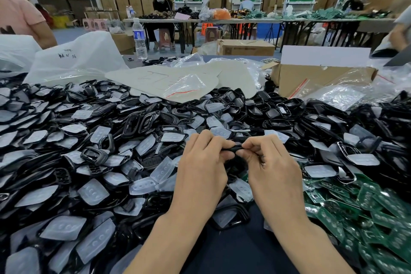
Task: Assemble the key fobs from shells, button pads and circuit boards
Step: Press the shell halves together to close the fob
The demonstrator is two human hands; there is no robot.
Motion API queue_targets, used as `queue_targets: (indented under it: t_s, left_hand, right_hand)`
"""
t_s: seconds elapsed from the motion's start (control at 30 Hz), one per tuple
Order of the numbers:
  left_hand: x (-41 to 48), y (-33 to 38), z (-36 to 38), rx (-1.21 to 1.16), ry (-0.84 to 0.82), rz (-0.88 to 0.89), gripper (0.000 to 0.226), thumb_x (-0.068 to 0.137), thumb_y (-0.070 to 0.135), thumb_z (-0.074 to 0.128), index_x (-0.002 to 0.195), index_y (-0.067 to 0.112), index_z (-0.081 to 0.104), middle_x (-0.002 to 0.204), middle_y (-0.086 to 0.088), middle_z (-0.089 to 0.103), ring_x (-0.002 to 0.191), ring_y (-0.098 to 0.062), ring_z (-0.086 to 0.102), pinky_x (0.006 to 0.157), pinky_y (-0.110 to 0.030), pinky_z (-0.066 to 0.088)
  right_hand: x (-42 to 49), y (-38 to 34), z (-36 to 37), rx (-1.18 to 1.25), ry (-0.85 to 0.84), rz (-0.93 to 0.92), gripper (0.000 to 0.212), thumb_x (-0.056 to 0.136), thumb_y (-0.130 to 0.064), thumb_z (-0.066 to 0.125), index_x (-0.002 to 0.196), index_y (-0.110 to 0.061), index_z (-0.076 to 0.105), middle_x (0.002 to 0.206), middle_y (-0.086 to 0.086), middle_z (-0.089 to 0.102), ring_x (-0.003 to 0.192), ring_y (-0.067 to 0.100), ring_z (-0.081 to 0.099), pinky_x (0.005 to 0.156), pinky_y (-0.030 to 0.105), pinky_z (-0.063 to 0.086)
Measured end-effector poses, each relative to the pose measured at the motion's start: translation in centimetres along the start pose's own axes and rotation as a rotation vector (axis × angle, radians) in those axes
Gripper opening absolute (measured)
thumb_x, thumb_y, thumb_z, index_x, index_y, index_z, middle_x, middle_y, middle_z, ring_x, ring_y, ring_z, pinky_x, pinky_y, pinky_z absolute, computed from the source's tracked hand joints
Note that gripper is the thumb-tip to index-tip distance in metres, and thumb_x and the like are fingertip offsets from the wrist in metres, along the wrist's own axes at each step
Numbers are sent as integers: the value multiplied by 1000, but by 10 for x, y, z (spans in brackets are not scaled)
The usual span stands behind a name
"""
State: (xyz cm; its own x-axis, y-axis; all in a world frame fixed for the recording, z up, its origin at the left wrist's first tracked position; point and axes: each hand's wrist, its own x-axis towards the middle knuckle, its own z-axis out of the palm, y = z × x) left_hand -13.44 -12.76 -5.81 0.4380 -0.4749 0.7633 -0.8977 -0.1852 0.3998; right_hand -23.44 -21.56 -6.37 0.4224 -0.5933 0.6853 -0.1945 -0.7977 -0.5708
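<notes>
The black key fob is held in the middle of the frame, above the pile of black shells. Its long side goes left to right. Only a thin dark edge shows, because fingers hide the rest. The left hand pinches its left end. The right hand pinches its right end.

— Where was the held shell?
— Black, edge-on, pinched between the left hand and the right hand.
— And the rest?
— Loose black shells and translucent button pads lay mixed in a wide heap. The green circuit boards were piled at the right.
</notes>
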Motion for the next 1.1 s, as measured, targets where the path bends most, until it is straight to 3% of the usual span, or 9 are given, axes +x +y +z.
queue_targets:
  t_s: [0.27, 0.5, 0.7, 0.97, 1.1]
  left_hand:
    - [-2, 1, -1, -7, 2, 8, 25, 80, -5, 78, 98, 12, 71, 89, 16, 42, 85, -5, 39, 79, -14, 39]
    - [-3, 0, -1, -3, -13, 6, 23, 83, -3, 76, 101, 10, 71, 89, 9, 49, 86, -11, 44, 75, -22, 43]
    - [-4, 1, -1, 24, -29, -5, 21, 85, -1, 74, 103, 10, 70, 90, 1, 56, 87, -19, 52, 77, -31, 45]
    - [-5, 2, -1, 39, -55, 13, 22, 86, -1, 72, 104, 10, 69, 93, 1, 56, 87, -19, 52, 77, -31, 46]
    - [-4, 3, -3, 36, -78, 16, 26, 84, -5, 71, 103, 12, 67, 95, 1, 56, 89, -20, 53, 72, -32, 51]
  right_hand:
    - [1, 1, -2, -31, -17, 24, 15, 89, -15, 75, 92, -26, 64, 88, -17, 59, 86, 6, 58, 60, 18, 46]
    - [2, 3, -3, 10, -64, 70, 14, 89, -21, 75, 91, -29, 64, 90, -26, 58, 91, -10, 56, 64, 10, 45]
    - [2, 4, -3, 47, -66, 65, 12, 90, -24, 73, 91, -30, 63, 91, -25, 59, 91, -8, 58, 65, 18, 48]
    - [2, 6, -1, 49, -76, 53, 14, 90, -24, 71, 91, -33, 60, 95, -22, 58, 87, -6, 60, 64, 15, 47]
    - [1, 5, 1, 65, -63, 29, 8, 90, -26, 65, 91, -32, 60, 100, -21, 56, 86, -4, 61, 67, 20, 48]
